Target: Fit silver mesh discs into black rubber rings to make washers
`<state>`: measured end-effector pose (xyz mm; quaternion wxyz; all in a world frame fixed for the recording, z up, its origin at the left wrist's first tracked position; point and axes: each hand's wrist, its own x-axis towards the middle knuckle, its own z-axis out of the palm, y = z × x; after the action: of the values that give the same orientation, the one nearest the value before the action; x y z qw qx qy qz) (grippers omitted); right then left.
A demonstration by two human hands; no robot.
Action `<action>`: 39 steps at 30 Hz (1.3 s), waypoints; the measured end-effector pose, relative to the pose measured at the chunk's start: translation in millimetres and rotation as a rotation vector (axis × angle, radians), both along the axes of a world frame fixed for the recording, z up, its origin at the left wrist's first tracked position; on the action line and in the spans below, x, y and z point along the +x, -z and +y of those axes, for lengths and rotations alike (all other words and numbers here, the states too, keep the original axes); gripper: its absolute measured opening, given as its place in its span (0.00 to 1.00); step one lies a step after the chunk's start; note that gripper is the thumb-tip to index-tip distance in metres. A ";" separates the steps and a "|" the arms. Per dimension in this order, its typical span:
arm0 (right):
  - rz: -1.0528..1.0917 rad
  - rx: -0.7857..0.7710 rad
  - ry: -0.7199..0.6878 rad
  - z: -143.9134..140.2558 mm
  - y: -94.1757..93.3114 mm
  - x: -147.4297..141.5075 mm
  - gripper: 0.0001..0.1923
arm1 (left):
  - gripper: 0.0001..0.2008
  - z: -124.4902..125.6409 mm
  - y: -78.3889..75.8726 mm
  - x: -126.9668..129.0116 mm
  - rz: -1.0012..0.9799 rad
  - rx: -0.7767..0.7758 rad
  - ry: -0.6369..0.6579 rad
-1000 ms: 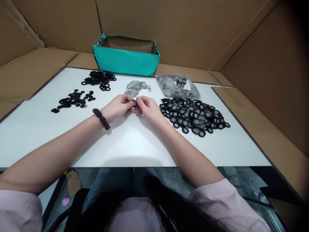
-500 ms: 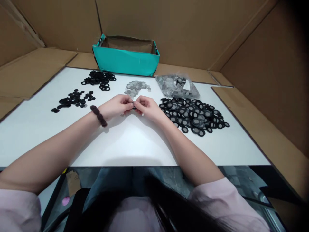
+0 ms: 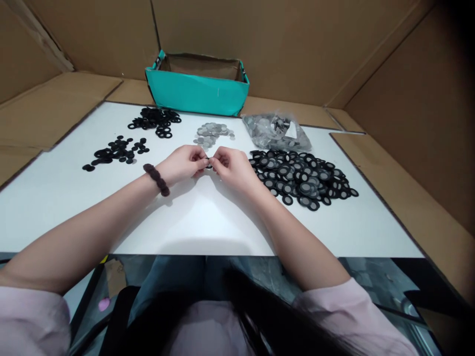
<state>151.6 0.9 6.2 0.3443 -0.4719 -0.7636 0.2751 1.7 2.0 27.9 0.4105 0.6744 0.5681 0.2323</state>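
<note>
Between my two hands, over the middle of the white table, is a small black ring [image 3: 209, 166], mostly covered by the fingertips. My left hand [image 3: 187, 162] pinches its left side, and my right hand [image 3: 230, 165] pinches its right side. Whether a grey disc sits inside the ring I cannot tell. Just beyond the fingers lies a pile of grey discs [image 3: 213, 132]. To the right of my right hand spreads a large heap of black rings with grey centres [image 3: 304, 180].
Black rings [image 3: 156, 120] are piled at the back left, with small black discs [image 3: 118, 150] nearer. A clear plastic bag of grey discs [image 3: 276, 132] lies at the back right. Behind stands a teal box [image 3: 196, 92]. Cardboard walls [image 3: 289, 49] enclose the white table [image 3: 178, 222].
The whole view has shifted slightly. Both hands stay together at the same place, and a bit more of the black ring shows between the fingertips.
</note>
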 end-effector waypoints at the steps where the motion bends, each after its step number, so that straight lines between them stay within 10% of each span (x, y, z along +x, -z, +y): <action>1: -0.006 0.010 0.005 -0.1 0.2 -0.2 0.08 | 0.06 0.7 1.2 -0.6 0.025 0.026 0.006; 15: 0.578 -0.415 -0.044 14.8 16.8 -8.6 0.08 | 0.05 0.8 2.7 1.1 -0.198 0.040 -0.099; 25: 0.428 -0.294 0.025 13.7 14.7 -8.9 0.05 | 0.10 2.9 1.2 -4.7 0.133 0.233 -0.040; 39: 0.393 -0.311 0.020 12.3 10.9 -6.6 0.05 | 0.10 3.2 -0.2 -1.8 -0.168 0.080 -0.176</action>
<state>145.0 13.1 -4.8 0.4122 -0.4641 -0.6259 0.4722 -0.1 5.1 28.1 0.4076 0.6160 0.5790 0.3452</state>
